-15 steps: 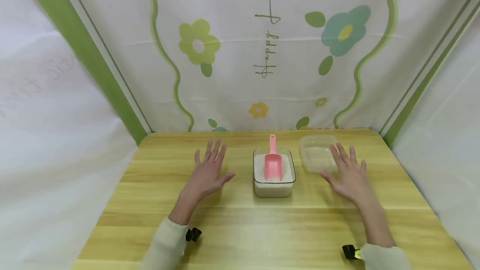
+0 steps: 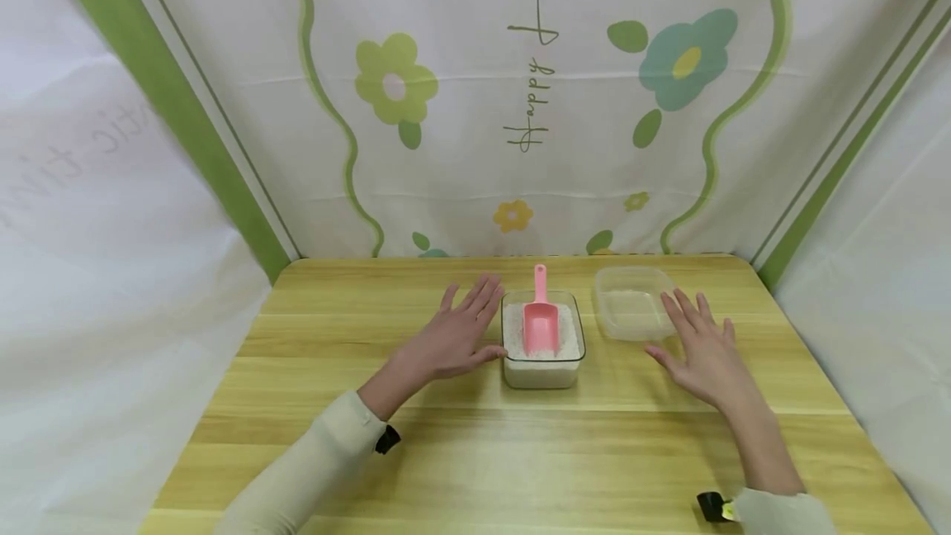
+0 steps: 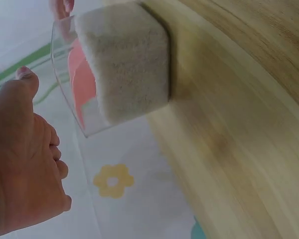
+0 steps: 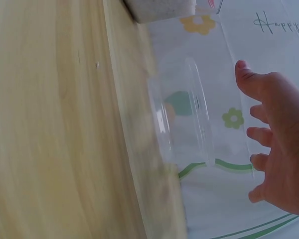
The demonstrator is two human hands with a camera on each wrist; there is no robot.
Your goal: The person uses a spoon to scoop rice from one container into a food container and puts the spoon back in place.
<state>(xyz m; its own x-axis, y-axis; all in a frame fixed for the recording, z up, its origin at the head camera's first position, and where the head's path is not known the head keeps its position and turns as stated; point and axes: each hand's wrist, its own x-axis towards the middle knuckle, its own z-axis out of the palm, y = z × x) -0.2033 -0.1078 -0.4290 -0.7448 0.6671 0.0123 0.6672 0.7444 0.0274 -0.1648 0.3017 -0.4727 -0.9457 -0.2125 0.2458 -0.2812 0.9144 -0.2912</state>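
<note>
A square clear container [image 2: 542, 378] filled with white powdery grains stands mid-table, and a pink scoop [image 2: 541, 327] lies on the grains with its handle over the far rim. My left hand [image 2: 451, 338] is right at the container's left side, fingers straight and thumb tip by the rim; in the left wrist view that hand [image 3: 27, 154] holds nothing. A shallow clear plastic box [image 2: 631, 304] sits to the right. Over its right edge my right hand [image 2: 702, 353] spreads its fingers, and the right wrist view shows this hand [image 4: 281, 144] holding nothing.
The wooden table [image 2: 520, 469] runs back to a white curtain [image 2: 461, 106] printed with flowers. White cloth also hangs along the left and right sides. A small black camera mount [image 2: 388, 439] sits at the left sleeve.
My left hand has moved right, from bare table to the side of the grain container. The right hand has shifted slightly right. Container, scoop and plastic box stay put.
</note>
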